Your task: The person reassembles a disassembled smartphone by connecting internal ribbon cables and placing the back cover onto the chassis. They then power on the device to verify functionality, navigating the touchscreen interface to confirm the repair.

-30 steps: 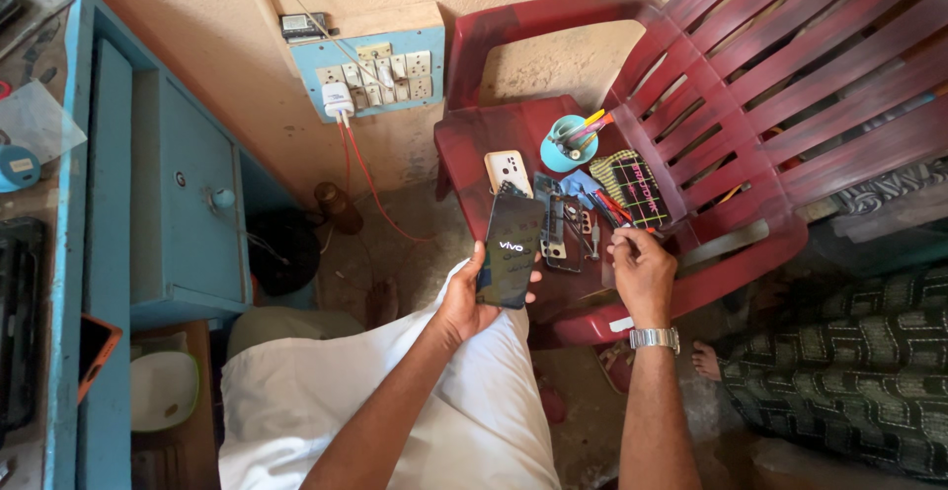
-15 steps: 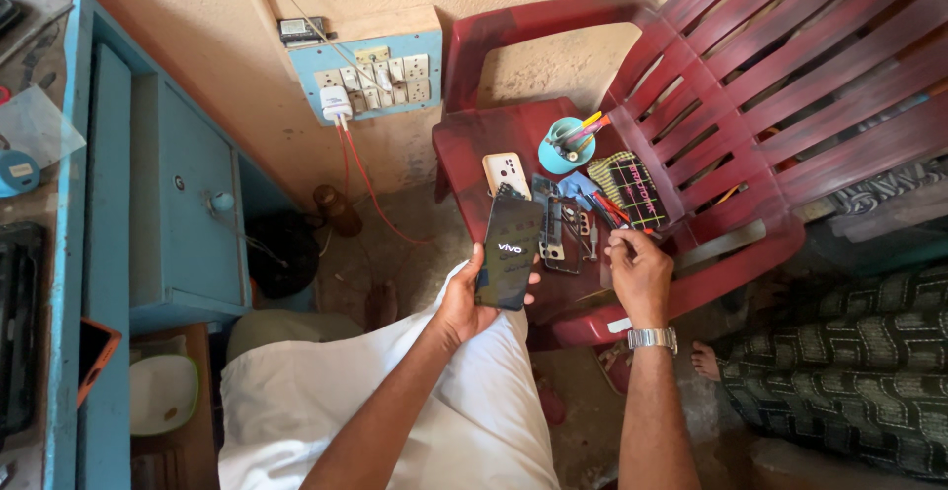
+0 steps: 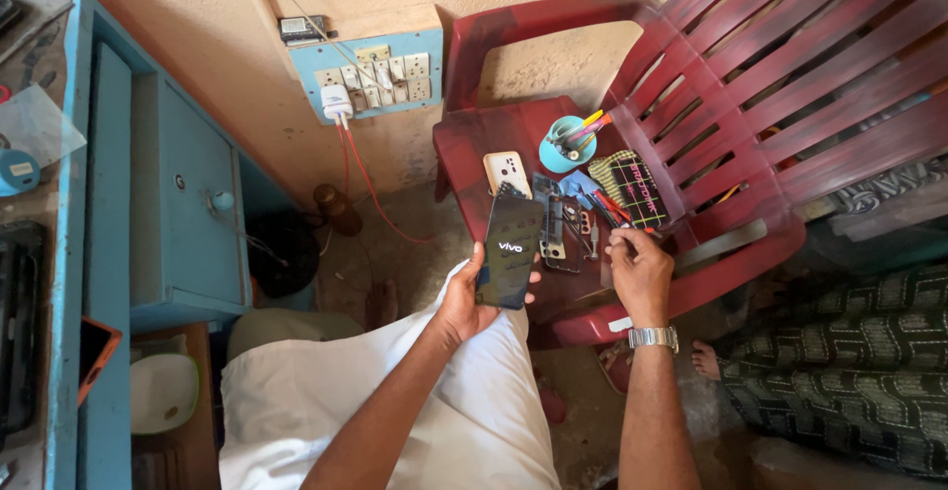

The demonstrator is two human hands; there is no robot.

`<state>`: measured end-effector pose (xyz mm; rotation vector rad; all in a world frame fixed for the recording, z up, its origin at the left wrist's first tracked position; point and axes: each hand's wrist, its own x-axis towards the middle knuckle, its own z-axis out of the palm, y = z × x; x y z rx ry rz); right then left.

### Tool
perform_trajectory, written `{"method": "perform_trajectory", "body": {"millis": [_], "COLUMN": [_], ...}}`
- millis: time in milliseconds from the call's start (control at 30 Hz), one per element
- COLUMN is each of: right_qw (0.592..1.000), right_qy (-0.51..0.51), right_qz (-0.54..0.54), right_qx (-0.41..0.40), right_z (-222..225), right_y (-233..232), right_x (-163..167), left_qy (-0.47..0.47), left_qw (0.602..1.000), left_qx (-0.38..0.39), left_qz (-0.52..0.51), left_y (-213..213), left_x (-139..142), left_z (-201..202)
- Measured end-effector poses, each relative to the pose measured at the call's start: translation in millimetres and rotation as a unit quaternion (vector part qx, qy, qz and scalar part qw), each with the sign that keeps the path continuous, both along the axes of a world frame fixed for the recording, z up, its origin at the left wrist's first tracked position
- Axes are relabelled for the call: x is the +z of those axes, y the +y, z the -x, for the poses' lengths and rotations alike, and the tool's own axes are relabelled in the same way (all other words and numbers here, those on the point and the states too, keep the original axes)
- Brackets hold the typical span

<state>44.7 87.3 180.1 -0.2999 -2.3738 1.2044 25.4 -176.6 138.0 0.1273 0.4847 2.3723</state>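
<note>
My left hand point(image 3: 462, 304) holds a black smartphone point(image 3: 509, 253) upright over my lap, its dark screen showing a small white logo. My right hand point(image 3: 640, 273), with a metal watch point(image 3: 652, 337) on the wrist, rests on the seat of a red plastic chair point(image 3: 474, 144). Its fingers are pinched on a thin tool point(image 3: 610, 225) among the parts. Beside it lie an opened phone body point(image 3: 553, 233), a white phone back point(image 3: 507, 171), a teal cup of tools point(image 3: 568, 144) and a black checked pad point(image 3: 632, 186).
A blue switchboard point(image 3: 370, 75) with a white charger point(image 3: 337, 103) and red cable is on the wall. A blue cabinet point(image 3: 188, 213) stands at the left. Another person's foot point(image 3: 706, 360) and patterned cloth point(image 3: 839, 371) are at the right.
Hardly anything differs: the phone stays in my left hand, and my right hand stays at the same spot on the chair seat.
</note>
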Motion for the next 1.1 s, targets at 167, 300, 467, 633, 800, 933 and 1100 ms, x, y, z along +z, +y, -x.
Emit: {"method": "perform_trajectory", "body": {"millis": [167,300,467,633,800,933,1100], "right_qw": [1.0,1.0,1.0,1.0,1.0,1.0,1.0], "right_qy": [0.0,0.001,0.002,0.002,0.008,0.001,-0.003], "right_qz": [0.001,0.008,-0.009,-0.004,-0.003,-0.011,-0.003], "right_qx": [0.0,0.0,0.002,-0.001,0.002,-0.002,-0.001], "right_z": [0.4,0.2,0.3,0.3,0.8,1.1,0.7], "right_y": [1.7,2.0,2.8,3.3,3.6,3.7,2.9], "right_x": [0.9,1.4,1.9,0.6,-0.4,1.0,2.1], "left_qy": [0.001,0.002,0.004,-0.003,0.001,0.008,0.003], "left_qw": [1.0,1.0,1.0,1.0,1.0,1.0,1.0], "left_qx": [-0.001,-0.001,-0.002,-0.003,0.0,0.004,0.002], "left_qz": [-0.005,-0.005,-0.007,-0.01,-0.001,-0.001,0.003], "left_y": [1.0,1.5,2.3,2.3,1.7,1.6,1.1], "left_x": [0.1,-0.7,-1.9,-1.8,0.9,3.3,4.7], "left_z": [0.7,1.2,1.4,1.2,0.9,0.4,0.3]}}
